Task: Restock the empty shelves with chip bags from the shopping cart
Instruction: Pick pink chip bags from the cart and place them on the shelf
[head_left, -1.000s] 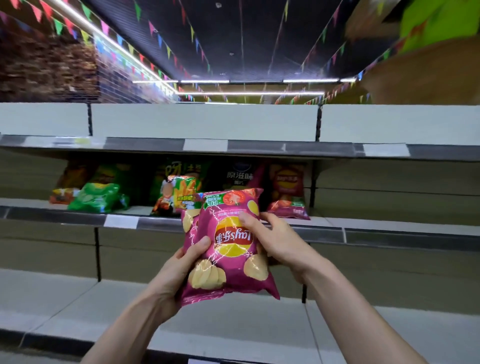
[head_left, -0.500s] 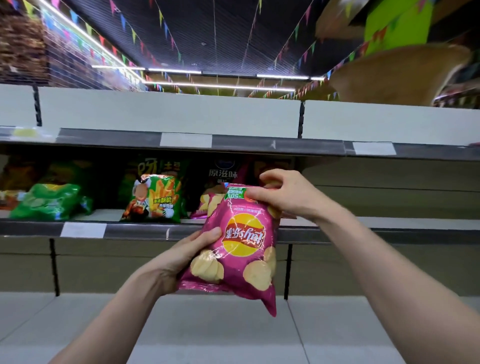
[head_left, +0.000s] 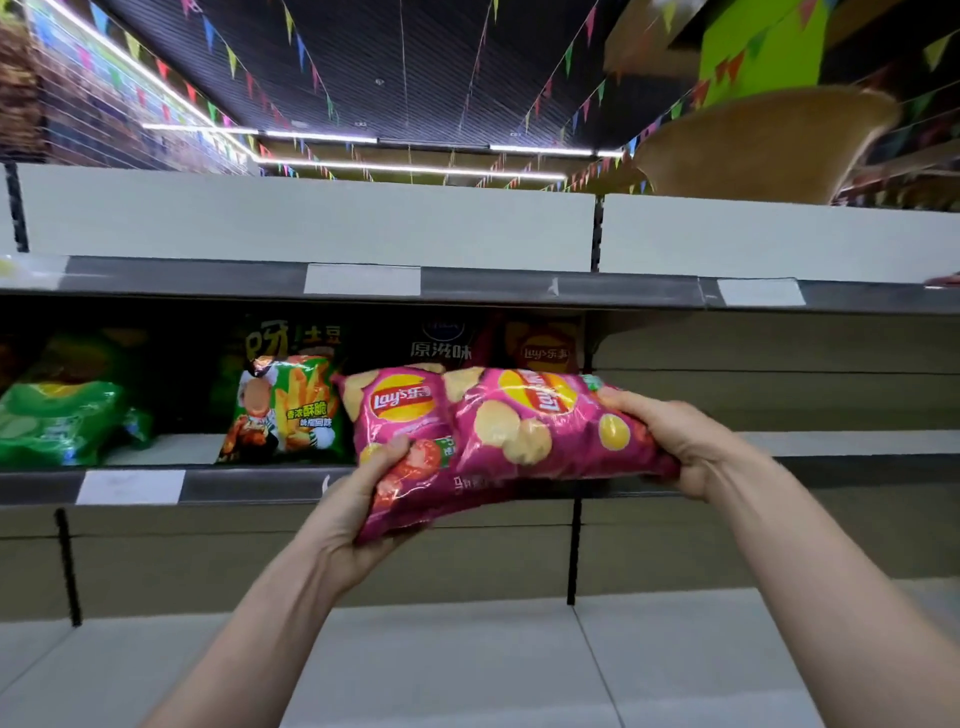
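Observation:
I hold two pink Lay's chip bags in front of the middle shelf (head_left: 249, 483). My left hand (head_left: 358, 519) grips the lower part of the upright pink bag (head_left: 400, 405), thumb on its front. My right hand (head_left: 675, 447) grips the right end of the second pink bag (head_left: 530, 431), which lies sideways and overlaps the first. Both bags hover at the shelf's front edge, just right of a green-and-orange fries bag (head_left: 291, 410). The shopping cart is not in view.
A green bag (head_left: 57, 421) lies at the shelf's left, and dark bags (head_left: 441, 348) and a red Lay's bag (head_left: 540, 348) stand at the back. The upper shelf (head_left: 493, 286) overhangs them. A black upright (head_left: 574, 545) divides the bays, and a white bottom shelf (head_left: 467, 665) runs below.
The bags were held together upside down in front of me. They have risen to the middle shelf and split apart, one upright in my left hand, one turned sideways in my right.

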